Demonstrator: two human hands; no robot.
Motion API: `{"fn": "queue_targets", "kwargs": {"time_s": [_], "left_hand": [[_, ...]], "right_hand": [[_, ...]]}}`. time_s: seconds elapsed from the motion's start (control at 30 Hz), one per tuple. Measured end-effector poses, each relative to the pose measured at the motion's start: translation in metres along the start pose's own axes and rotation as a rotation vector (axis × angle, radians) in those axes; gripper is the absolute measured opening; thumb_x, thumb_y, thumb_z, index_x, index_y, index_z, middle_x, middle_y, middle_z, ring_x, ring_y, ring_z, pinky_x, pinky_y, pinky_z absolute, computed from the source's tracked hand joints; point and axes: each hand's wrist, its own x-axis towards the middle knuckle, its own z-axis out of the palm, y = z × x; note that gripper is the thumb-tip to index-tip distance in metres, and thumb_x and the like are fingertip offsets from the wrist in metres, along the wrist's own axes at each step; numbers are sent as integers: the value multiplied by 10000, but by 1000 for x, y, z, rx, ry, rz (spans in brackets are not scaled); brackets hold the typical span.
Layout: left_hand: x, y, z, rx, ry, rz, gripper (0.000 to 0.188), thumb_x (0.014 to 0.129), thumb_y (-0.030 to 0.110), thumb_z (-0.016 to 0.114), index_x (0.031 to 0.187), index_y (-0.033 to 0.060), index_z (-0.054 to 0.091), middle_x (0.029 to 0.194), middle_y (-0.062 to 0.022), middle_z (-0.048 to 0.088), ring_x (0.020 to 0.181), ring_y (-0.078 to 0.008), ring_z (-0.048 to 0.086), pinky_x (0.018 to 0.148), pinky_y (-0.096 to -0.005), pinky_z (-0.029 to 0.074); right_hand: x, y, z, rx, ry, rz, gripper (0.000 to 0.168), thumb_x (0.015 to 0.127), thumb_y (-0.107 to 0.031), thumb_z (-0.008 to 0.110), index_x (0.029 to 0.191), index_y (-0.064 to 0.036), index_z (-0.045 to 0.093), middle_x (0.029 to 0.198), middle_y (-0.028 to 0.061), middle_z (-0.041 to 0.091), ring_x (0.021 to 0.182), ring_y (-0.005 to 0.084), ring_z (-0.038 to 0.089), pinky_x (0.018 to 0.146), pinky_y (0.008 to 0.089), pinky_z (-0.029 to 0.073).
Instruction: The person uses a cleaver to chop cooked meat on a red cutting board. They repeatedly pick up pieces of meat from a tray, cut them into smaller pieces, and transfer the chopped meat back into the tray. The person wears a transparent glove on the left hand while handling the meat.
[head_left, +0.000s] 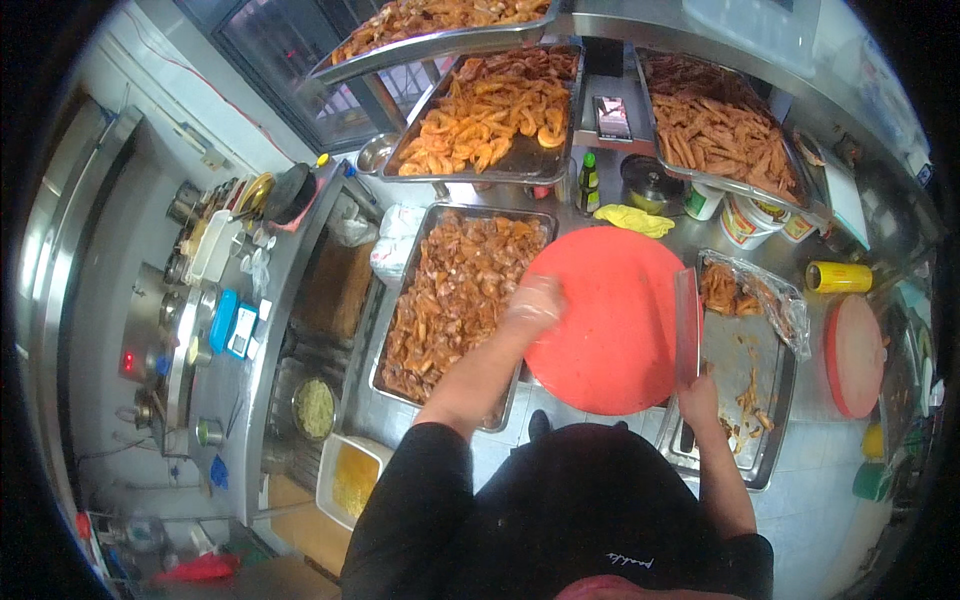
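Note:
My left hand (536, 304), in what looks like a clear plastic glove, is over the left rim of a round red cutting board (607, 322). It is blurred, and I cannot tell whether its fingers hold anything. Left of the board lies a metal tray (380, 358) heaped with chopped, browned meat pieces (457, 300). My right hand (699, 401) grips the handle of a cleaver (686, 322), its blade standing edge-on along the board's right side. Beside it a second metal tray (731, 349) holds a few browned meat pieces (724, 289) at its far end, plus scraps and plastic film.
Above, shelves carry trays of prawns (480, 120) and browned pieces (724, 142), with a phone (613, 118) between. Behind the board sit a green bottle (589, 184), a yellow cloth (634, 220) and tubs (750, 221). Another round board (855, 356) stands far right.

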Motion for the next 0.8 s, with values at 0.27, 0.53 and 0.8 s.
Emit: {"fn": "queue_targets", "kwargs": {"time_s": [0.27, 0.53, 0.8], "left_hand": [[43, -196, -30, -274, 213, -553, 849, 816, 548, 671, 1388, -24, 413, 1340, -205, 536, 1161, -332, 573, 957, -392, 462], [15, -176, -68, 45, -104, -534, 746, 839, 363, 721, 1411, 4, 404, 1333, -178, 536, 1143, -305, 571, 906, -405, 497], [-23, -187, -150, 1025, -609, 197, 519, 897, 465, 545, 1330, 180, 536, 1354, -120, 522, 1275, -273, 464, 1031, -366, 409]], "right_hand": [[7, -25, 0, -246, -53, 129, 182, 722, -114, 576, 748, 36, 676, 800, 282, 645, 818, 435, 645, 754, 491, 520], [-10, -49, -7, -383, -88, 206, 195, 751, -145, 583, 802, 5, 697, 906, 219, 683, 877, 374, 668, 795, 455, 536], [-18, -91, 9, -255, -85, 152, 308, 753, -141, 596, 1019, 12, 631, 852, 254, 665, 859, 429, 655, 773, 497, 526]]}}
